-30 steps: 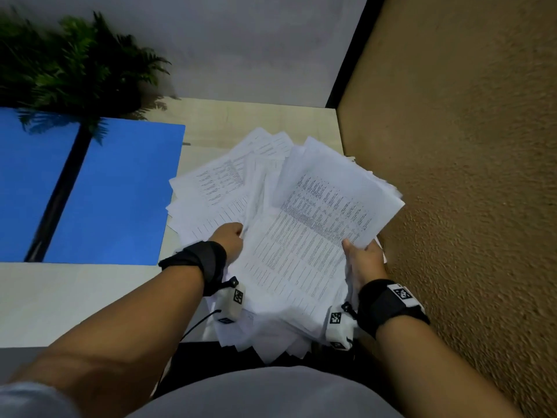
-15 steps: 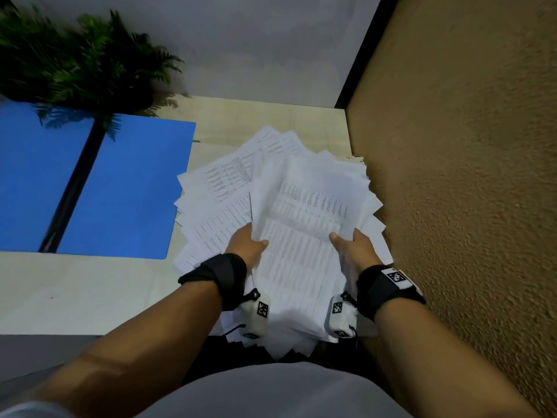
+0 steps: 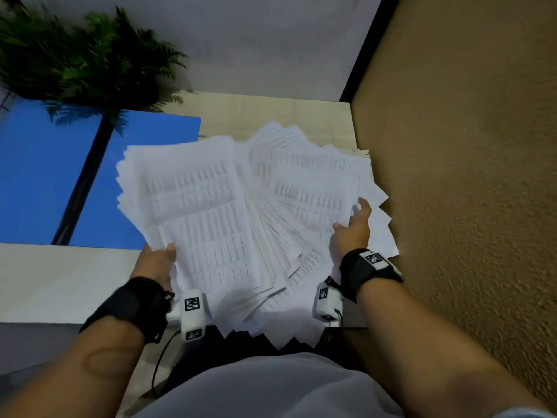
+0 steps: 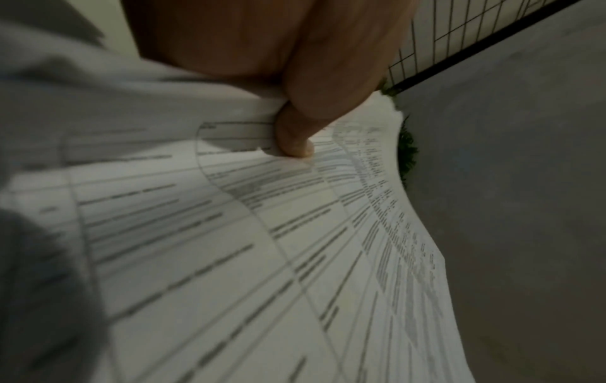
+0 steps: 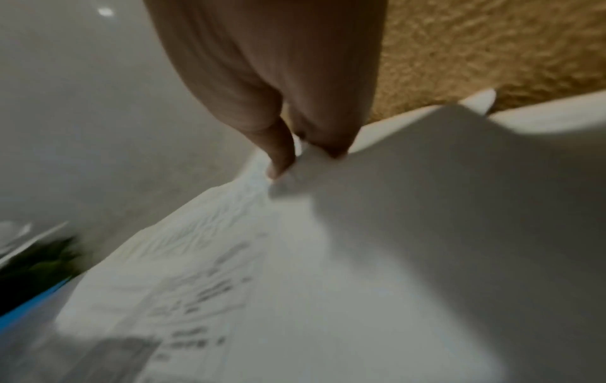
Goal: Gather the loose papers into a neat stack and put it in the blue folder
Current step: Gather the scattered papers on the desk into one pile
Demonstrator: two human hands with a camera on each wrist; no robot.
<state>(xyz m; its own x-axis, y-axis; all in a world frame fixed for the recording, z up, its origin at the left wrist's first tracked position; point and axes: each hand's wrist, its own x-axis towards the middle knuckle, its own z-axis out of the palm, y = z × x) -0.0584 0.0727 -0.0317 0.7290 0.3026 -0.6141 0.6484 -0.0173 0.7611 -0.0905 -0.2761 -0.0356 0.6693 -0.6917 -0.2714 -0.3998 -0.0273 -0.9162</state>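
Observation:
A fanned heap of printed white papers (image 3: 241,212) spreads across the desk's right part, its near corners hanging over the front edge. My left hand (image 3: 158,260) grips the heap's lower-left edge; the left wrist view shows the thumb (image 4: 295,140) pressed on top of the sheets (image 4: 262,259). My right hand (image 3: 354,227) pinches a few sheets at the right side; the right wrist view shows two fingers (image 5: 279,155) nipping a paper edge (image 5: 328,233). The open blue folder (image 3: 39,176) lies flat to the left, its right edge under the papers.
A brown textured wall (image 3: 467,176) stands hard against the papers' right side. A green potted plant (image 3: 78,58) hangs over the folder's far part. The pale desk (image 3: 45,282) shows bare surface near the front left.
The heap has swung left and fanned wider, now overlapping the folder. My left hand slid to the lower-left edge; my right hand moved up the right side.

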